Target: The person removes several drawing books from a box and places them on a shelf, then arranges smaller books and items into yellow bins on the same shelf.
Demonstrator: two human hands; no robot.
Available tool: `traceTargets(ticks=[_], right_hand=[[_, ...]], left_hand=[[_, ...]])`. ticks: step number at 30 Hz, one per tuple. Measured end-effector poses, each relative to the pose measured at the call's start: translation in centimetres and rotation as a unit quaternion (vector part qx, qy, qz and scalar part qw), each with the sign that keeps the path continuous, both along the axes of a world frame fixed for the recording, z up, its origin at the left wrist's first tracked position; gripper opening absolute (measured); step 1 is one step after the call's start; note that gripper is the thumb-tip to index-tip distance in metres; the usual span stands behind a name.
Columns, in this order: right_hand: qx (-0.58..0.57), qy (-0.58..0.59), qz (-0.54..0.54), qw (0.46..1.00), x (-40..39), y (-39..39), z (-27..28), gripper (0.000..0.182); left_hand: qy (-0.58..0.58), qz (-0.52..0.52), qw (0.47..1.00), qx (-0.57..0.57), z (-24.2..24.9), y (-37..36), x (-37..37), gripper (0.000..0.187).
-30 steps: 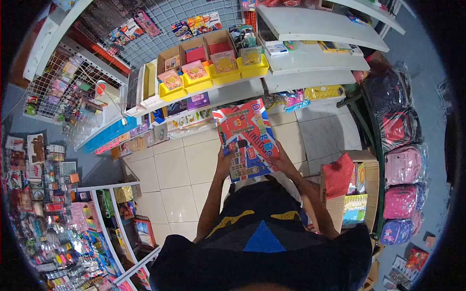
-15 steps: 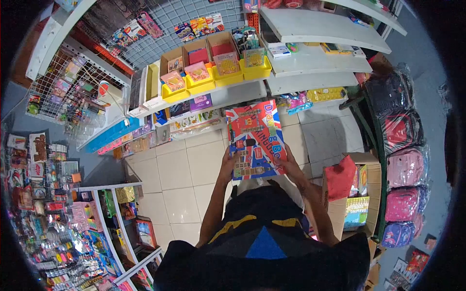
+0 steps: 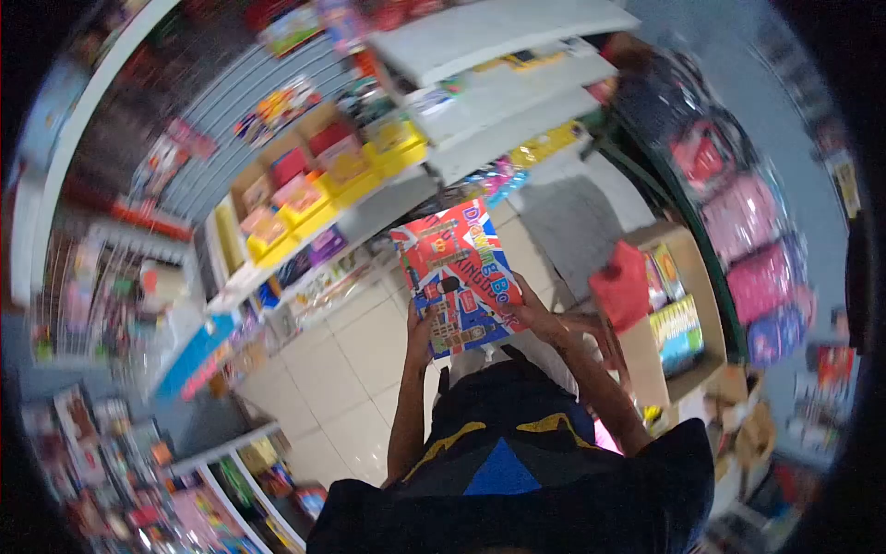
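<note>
A drawing book (image 3: 459, 277) with a red, white and blue cover is held in front of my body, its printed face toward me. My left hand (image 3: 421, 334) is closed on its lower left edge. On the lower right edge my right hand (image 3: 533, 312) grips it, fingers partly hidden behind the cover. Right of my right hand stands an open cardboard box (image 3: 694, 261) with several books in it, among them a yellow and green drawing book (image 3: 676, 331). A red sheet or bag (image 3: 619, 288) hangs over the box's near side.
White shelves (image 3: 498, 106) stand ahead, with yellow bins (image 3: 341, 192) of small goods to their left. Plastic-wrapped backpacks (image 3: 741, 210) line the right side. Racks of small packets (image 3: 101, 462) stand at lower left. Pale tiles (image 3: 337, 369) cover the floor.
My view has turned to the right, so the shelves have shifted left and tilted, and the box shows more fully. Both hands still hold the drawing book, which is now slightly tilted.
</note>
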State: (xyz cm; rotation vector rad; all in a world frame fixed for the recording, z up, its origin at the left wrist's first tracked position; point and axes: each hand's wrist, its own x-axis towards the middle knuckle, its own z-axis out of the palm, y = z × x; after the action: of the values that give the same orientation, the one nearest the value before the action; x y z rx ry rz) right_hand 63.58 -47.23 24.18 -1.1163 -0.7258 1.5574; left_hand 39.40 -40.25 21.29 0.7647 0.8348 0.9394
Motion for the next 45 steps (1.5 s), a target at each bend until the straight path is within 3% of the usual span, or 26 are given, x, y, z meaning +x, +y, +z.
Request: traceTargets(ticks=[5,6,9,17,18,21,22,25,26,29,30,32,36,38,40,42,43,44,45], right_hand=[[-0.032,0.028,-0.100,0.994,4.2,-4.5,-2.5,0.066],[-0.038,0.036,-0.133,0.990,4.7,-5.4,-1.4,0.054],[-0.083,0.110,-0.203,0.970,6.2,-7.3,-0.5,0.045],[-0.082,0.169,-0.238,0.953,11.6,-6.6,-2.9,0.034],[-0.090,0.166,-0.241,0.952,12.4,-5.8,-3.4,0.034],[-0.094,0.144,-0.223,0.960,14.5,-2.6,-8.0,0.037],[-0.095,0.137,-0.215,0.962,15.1,-1.6,-8.8,0.039],[-0.170,0.127,-0.262,0.942,15.8,1.8,-9.7,0.041],[-0.160,0.143,-0.270,0.939,16.0,2.2,-9.6,0.042],[-0.094,0.119,-0.249,0.956,16.1,1.9,-13.9,0.046],[-0.101,0.140,-0.251,0.953,16.3,1.5,-14.3,0.047],[-0.057,0.123,-0.265,0.955,15.1,-0.7,-21.0,0.046],[-0.189,0.118,-0.298,0.928,12.7,-8.3,-30.9,0.044],[-0.039,0.220,-0.371,0.901,10.7,-13.5,-35.3,0.044],[-0.256,0.260,-0.412,0.835,8.3,-20.0,-40.5,0.043],[-0.307,0.137,-0.500,0.798,4.5,-24.5,-44.7,0.038],[-0.366,0.100,-0.464,0.800,3.1,-26.7,-45.7,0.033],[-0.329,0.259,-0.518,0.746,2.8,-28.0,-44.5,0.028],[-0.340,0.367,-0.498,0.708,3.0,-28.4,-43.2,0.028]], left_hand=[[-0.047,-0.099,0.993,-0.044,0.0,0.6,6.3,0.043],[-0.058,-0.112,0.991,-0.053,0.0,0.8,7.5,0.042],[-0.074,-0.118,0.988,-0.065,-0.7,1.2,10.9,0.041],[-0.040,-0.144,0.985,-0.086,-1.0,1.9,19.0,0.050],[-0.034,-0.160,0.978,-0.128,-2.7,2.6,19.0,0.052],[0.044,-0.197,0.976,-0.082,-3.4,2.9,20.6,0.051],[0.052,-0.196,0.969,-0.139,-3.3,2.9,20.8,0.051],[0.032,-0.169,0.972,-0.163,-5.4,4.4,21.1,0.047],[0.086,-0.147,0.967,-0.190,-6.5,5.6,21.1,0.043],[0.088,-0.115,0.960,-0.241,-12.9,10.2,20.6,0.037],[0.078,-0.109,0.964,-0.230,-13.8,11.8,21.1,0.037],[0.064,-0.074,0.968,-0.231,-13.0,14.0,23.0,0.033],[0.054,-0.079,0.967,-0.236,-19.5,22.0,24.6,0.020],[-0.020,-0.069,0.950,-0.303,-24.0,26.6,25.6,0.017],[-0.021,-0.035,0.943,-0.329,-28.2,29.1,22.8,0.019],[0.026,-0.016,0.953,-0.300,-31.6,32.5,22.7,0.025],[0.010,0.002,0.954,-0.300,-31.9,33.4,23.4,0.024],[-0.003,0.021,0.953,-0.302,-31.6,33.9,23.9,0.023],[-0.016,0.037,0.950,-0.308,-32.0,34.5,24.3,0.022]])
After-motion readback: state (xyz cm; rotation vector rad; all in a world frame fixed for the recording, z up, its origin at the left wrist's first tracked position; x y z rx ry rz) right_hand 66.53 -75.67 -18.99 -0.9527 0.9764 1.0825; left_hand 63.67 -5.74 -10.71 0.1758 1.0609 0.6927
